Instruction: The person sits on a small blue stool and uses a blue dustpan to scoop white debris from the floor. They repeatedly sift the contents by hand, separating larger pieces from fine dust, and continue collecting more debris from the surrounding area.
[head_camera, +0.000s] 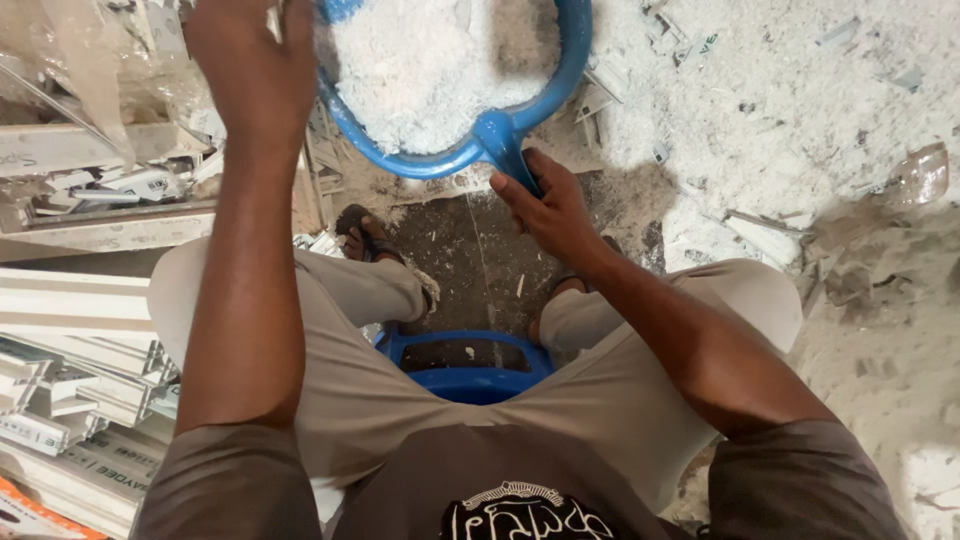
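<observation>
Blue pan (560, 70) of white powder (420, 70) is sitting on the floor ahead of the knees, the right hand (545, 205) closing around its handle (505, 150) while the left hand (255, 70) is gripping the rim, fingers hidden; lifting level would avoid spilling

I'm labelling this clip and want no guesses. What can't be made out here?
- Head view: the far side of the blue basin is cut off by the top edge.
- The left hand shows only its back; its fingers, and anything they grip, are hidden.
- The blue stool is mostly covered by the person's legs.
- The right hand covers part of the basin's handle.
</observation>
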